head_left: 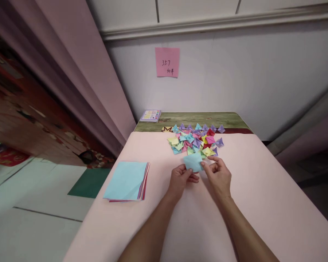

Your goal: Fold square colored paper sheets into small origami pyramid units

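Observation:
A folded piece of light blue paper (192, 162) is held up above the table between both hands. My left hand (181, 178) pinches its lower left edge, thumb in front. On the right edge, my right hand (218, 174) grips the same paper between thumb and fingers. Just beyond it lies a heap of small folded paper pieces (197, 142) in purple, blue, yellow, pink, red and green. To the left of my hands rests a stack of square coloured paper (125, 181) with a light blue sheet on top.
A pale pink cover (262, 203) lies over the table, leaving its green wood-patterned far end (202, 118) showing. A small stack of printed cards (150, 115) sits at the far left corner. A pink note (167, 62) is stuck on the wall. A curtain (98, 72) hangs at left.

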### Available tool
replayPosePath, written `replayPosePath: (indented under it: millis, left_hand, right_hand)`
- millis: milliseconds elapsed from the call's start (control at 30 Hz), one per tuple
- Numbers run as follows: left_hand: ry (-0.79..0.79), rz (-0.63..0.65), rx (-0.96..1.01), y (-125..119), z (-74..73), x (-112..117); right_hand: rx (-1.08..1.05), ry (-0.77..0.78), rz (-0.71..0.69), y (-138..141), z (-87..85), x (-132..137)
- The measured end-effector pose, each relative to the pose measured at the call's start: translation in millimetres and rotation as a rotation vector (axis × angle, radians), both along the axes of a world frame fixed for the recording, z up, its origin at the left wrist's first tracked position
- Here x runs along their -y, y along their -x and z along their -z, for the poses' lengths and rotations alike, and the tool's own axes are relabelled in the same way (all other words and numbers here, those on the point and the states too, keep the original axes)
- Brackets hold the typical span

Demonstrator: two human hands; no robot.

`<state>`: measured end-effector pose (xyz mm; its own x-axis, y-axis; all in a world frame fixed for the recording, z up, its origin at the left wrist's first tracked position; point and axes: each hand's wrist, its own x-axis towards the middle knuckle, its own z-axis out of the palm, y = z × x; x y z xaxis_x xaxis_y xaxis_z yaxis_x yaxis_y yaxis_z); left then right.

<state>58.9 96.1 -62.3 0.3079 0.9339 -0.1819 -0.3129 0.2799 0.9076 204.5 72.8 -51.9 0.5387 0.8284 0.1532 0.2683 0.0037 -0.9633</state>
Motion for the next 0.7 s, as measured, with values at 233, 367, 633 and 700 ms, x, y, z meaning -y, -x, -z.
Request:
replayPosePath:
  millis: [233, 367, 633, 700]
  left_hand:
    - [0.063, -0.024, 0.126, 0, -5.4, 0]
    - [0.007, -0.087, 0.034, 2, -6.8, 0]
    - [0.06, -0.218, -0.013, 6, 0.3, -7]
    - [0.047, -0.208, -0.013, 6, 0.3, -6]
  right_hand:
    - [-0.456, 0.064, -0.29, 11, 14.4, -2]
    - [-0.558, 0.069, -0.345, 8, 21.6, -3]
    - [-0.584, 0.086, -0.338, 4, 20.3, -6]
    - [-0.558, 0.073, -0.303, 4, 21.7, -7]
